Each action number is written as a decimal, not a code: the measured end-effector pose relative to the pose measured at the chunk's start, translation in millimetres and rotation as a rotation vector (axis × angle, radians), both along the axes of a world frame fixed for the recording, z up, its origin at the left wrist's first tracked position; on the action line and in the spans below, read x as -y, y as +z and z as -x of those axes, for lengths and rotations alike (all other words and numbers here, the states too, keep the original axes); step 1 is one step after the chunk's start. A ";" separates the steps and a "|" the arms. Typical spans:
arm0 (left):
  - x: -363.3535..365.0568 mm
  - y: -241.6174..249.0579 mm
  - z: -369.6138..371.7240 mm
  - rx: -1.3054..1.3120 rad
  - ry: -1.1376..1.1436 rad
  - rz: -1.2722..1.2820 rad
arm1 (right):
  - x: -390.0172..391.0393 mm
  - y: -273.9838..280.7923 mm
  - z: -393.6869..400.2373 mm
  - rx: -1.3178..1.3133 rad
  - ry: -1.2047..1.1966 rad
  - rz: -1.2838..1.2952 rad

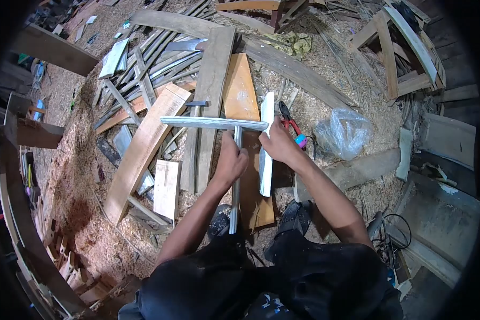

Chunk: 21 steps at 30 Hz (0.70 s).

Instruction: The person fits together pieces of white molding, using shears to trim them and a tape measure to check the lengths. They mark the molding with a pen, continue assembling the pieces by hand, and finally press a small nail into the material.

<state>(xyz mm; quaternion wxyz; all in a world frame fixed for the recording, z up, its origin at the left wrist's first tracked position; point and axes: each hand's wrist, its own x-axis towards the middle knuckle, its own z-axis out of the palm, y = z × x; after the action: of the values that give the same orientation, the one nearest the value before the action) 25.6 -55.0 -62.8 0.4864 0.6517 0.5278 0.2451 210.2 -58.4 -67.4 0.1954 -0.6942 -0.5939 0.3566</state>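
Note:
My left hand (231, 160) grips a long metal strip (235, 197) that runs from my lap up toward a second metal strip (208, 123) lying crosswise, so the two form a T. My right hand (280, 143) holds the right end of the crosswise strip where it meets a pale upright strip (265, 160). Under them lies an orange-brown wooden board (239, 96). Both hands sit close together at the joint.
Red-handled pliers (289, 121) lie just right of my right hand. A crumpled clear plastic bag (342, 133) sits further right. Wooden planks (144, 144) and several metal strips (154, 64) lie on a sawdust-covered floor. Wooden frames (405, 48) stand at the top right.

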 end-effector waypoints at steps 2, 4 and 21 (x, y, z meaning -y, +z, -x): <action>-1.1 -2.8 1.4 -0.042 -0.015 -0.024 | 2.0 5.5 4.9 0.006 -0.018 0.017; -1.9 -4.6 2.6 -0.071 -0.025 -0.137 | 6.0 2.5 7.9 0.007 -0.027 -0.027; 14.7 -7.0 7.9 -0.102 0.007 -0.164 | 21.7 5.2 11.1 -0.102 -0.133 -0.207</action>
<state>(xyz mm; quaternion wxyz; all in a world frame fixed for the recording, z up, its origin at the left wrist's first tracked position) 17.7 -69.6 -69.8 0.4032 0.6990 0.5325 0.2556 199.1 -80.1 -62.3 0.3190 -0.6892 -0.5694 0.3146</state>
